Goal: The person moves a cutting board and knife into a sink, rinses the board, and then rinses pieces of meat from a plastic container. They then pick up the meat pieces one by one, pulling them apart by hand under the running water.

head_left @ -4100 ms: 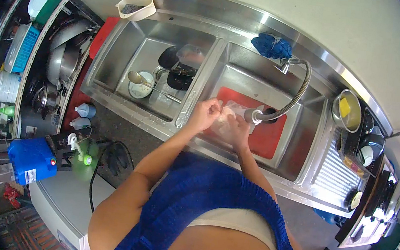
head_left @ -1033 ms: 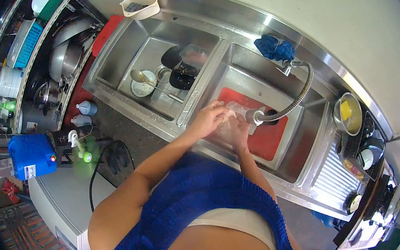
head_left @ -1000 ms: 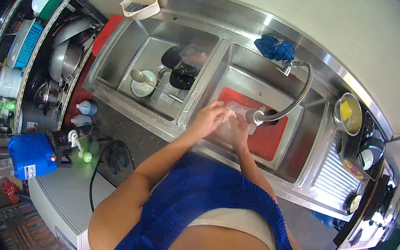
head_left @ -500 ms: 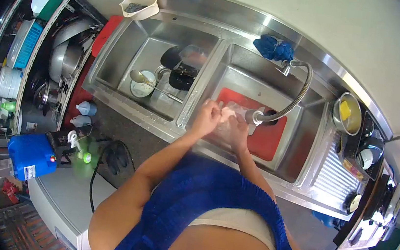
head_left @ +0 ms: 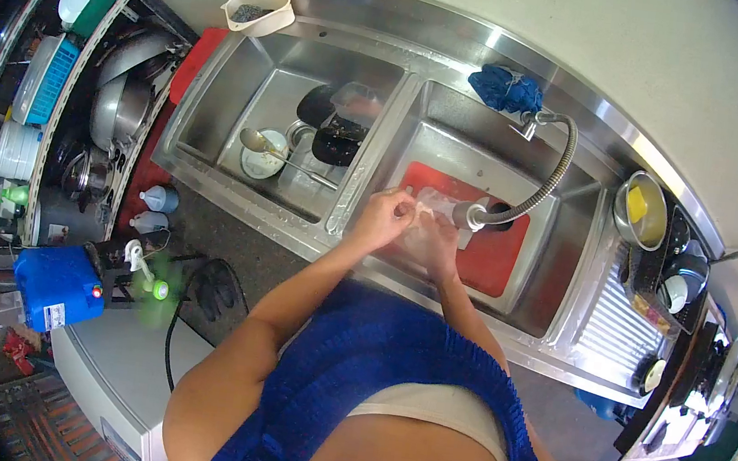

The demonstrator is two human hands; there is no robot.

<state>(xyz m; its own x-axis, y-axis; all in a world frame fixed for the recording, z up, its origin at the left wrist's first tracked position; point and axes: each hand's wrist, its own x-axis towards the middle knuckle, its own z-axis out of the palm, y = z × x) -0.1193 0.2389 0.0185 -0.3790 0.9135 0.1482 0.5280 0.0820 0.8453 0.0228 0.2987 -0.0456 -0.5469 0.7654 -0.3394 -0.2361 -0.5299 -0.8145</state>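
Observation:
Over the right sink basin, my left hand (head_left: 385, 218) has its thumb and fingers curled in a pinch. Close beside it, my right hand (head_left: 440, 243) is closed just below the spray head (head_left: 467, 214) of the tap. Between my fingers is a pale, see-through thing (head_left: 423, 211), blurred by glare; its kind cannot be made out. Beneath both hands a red cutting board (head_left: 499, 268) lies on the basin floor. A dark round piece (head_left: 500, 218) shows on the board, partly behind the tap hose (head_left: 557, 175).
The left basin (head_left: 217, 122) holds a ladle (head_left: 282, 155), a white bowl (head_left: 260, 163) and black dishes (head_left: 338, 142). A blue cloth (head_left: 505, 89) hangs by the tap. At right stands a metal bowl (head_left: 624, 225) with something yellow inside. Shelves (head_left: 54, 117) of pots are at left.
My left hand has shifted slightly, its thumb and fingers now forming a rounder pinch. My right hand stays nearly in place under the spray head.

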